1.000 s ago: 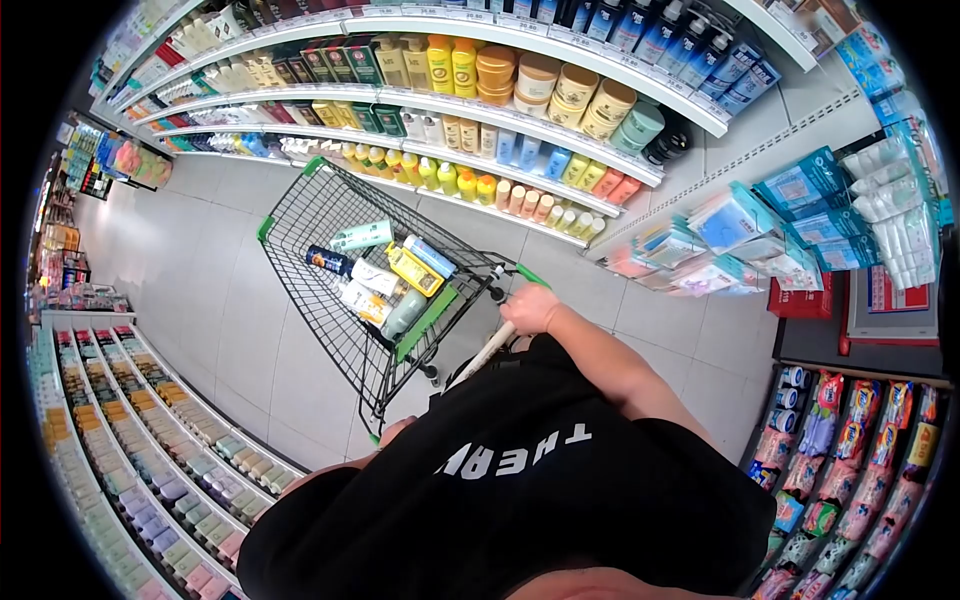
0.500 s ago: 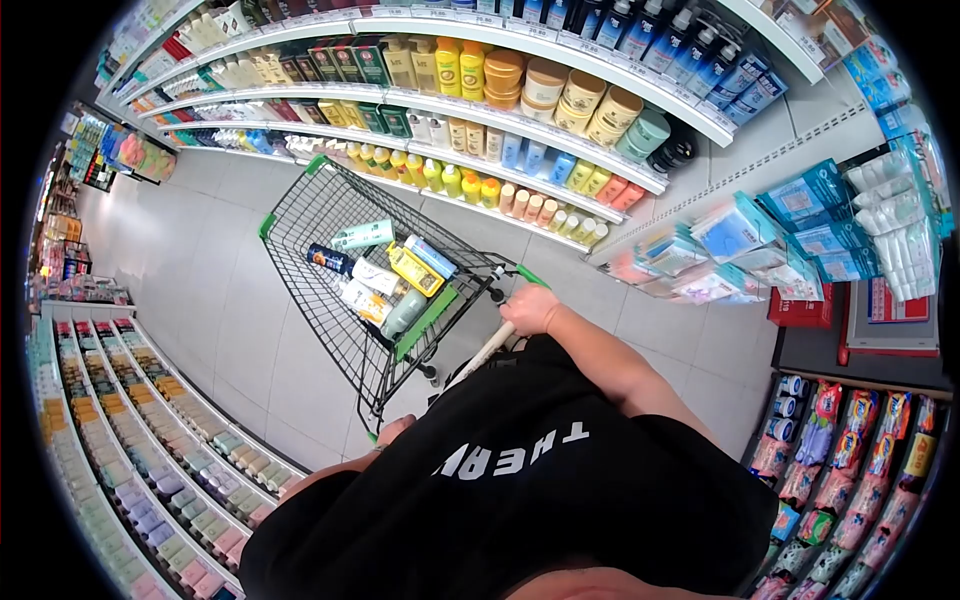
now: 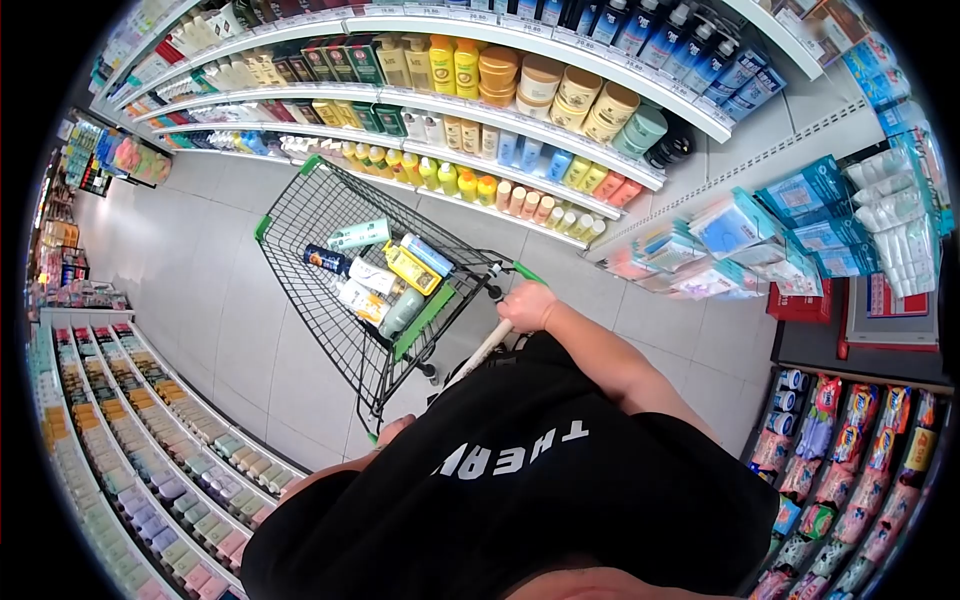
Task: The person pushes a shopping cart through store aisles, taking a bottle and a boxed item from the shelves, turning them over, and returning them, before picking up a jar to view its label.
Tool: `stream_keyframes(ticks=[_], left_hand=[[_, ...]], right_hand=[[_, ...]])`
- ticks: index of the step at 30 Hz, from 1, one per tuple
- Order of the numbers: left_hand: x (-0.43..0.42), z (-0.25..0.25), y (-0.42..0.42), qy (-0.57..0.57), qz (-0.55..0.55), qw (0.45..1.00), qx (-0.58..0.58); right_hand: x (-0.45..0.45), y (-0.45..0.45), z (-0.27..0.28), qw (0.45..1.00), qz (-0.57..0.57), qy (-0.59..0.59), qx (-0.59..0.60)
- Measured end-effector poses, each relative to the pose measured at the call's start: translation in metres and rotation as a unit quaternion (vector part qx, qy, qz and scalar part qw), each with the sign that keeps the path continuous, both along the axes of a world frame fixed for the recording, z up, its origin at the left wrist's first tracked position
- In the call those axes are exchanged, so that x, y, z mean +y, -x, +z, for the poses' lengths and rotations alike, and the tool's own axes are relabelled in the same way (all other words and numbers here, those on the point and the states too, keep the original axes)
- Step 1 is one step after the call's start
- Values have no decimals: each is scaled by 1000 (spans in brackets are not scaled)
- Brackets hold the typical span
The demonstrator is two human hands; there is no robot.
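Observation:
A black wire shopping cart (image 3: 300, 235) with green corners stands before my body. My right hand (image 3: 528, 306) is wrapped round the cart's pale handle (image 3: 485, 350) at its right end. At the other end, my left hand (image 3: 397, 430) is partly hidden by my black shirt, and its fingers are not clear. In the cart lie several bottles, among them a yellow bottle (image 3: 411, 269), a dark blue one (image 3: 325, 259), a light green one (image 3: 358, 234), a grey-green one (image 3: 402, 312) and a white pack (image 3: 371, 276).
Shelves (image 3: 440, 103) of bottles and jars curve across the top. Another shelf unit (image 3: 170, 440) runs along the lower left. Hanging packets (image 3: 735, 225) are at the right, above a rack of colourful packages (image 3: 845, 460). Grey tiled floor (image 3: 200, 230) lies around the cart.
The view shifts very slightly. The cart, its contents and my hands keep nearly the same places.

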State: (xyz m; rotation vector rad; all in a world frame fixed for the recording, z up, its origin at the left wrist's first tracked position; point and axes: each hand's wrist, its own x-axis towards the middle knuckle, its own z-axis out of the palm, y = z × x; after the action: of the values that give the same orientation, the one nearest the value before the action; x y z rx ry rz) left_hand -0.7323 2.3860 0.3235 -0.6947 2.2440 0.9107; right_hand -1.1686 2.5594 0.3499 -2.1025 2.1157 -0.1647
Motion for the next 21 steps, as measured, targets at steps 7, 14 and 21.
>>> stream_keyframes(ticks=[7,14,21], left_hand=[[0,13,10,7,12,1000,-26],[-2,-8,4,15,-10,999,-29],[1,1,10,10,-2,1000,10]], right_hand=[[-4,3,7,999,6,-40,0],[-8,5,10,997,-6,-75,-1],[-8,12,1,1000,9,-28,9]])
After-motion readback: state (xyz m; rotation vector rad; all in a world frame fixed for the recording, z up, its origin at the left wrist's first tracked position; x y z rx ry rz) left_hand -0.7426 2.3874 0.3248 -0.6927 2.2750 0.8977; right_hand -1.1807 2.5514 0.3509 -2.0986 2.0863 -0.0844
